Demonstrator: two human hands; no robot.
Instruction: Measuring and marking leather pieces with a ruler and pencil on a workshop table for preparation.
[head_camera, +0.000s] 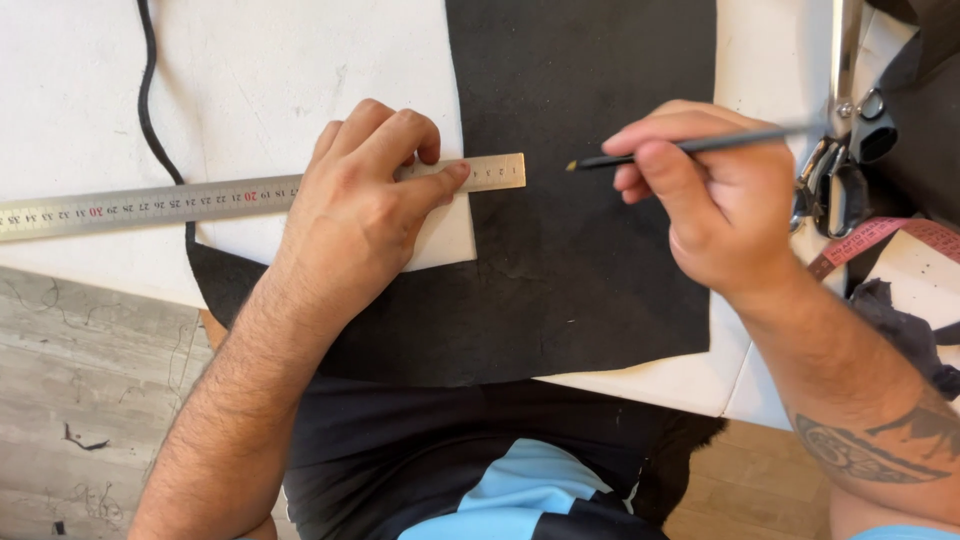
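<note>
Left hand: left hand (362, 195) lies palm down on the metal ruler (200, 203), fingers spread and curled, the thumb tip pressing the ruler's near edge close to its right end; it presses rather than grips.
Right hand: right hand (722, 195) is closed around a thin dark pencil (690, 148), pinched between thumb and fingers, held just right of the ruler's end and apart from it.
Pencil: nearly level, its light tip pointing left toward the ruler's end, hovering over the black sheet; whether the tip touches the sheet cannot be told.
Ruler: long steel strip running left to right, slightly tilted, its right end lying on the black leather sheet (590, 250) and its left part reaching out of view.
White pattern piece (445, 240): under the ruler and the left hand, its lower right corner resting on the black sheet.
Black sheet: spread beneath the ruler's right end, reaching toward the person's lap.
White table (260, 70): under the ruler and sheet.
Black cord (150, 100): crosses behind the ruler on its left part.
Scissors (840, 170): far right of the ruler, beyond the right hand.
Pink measuring tape (880, 235): just below the scissors.
</note>
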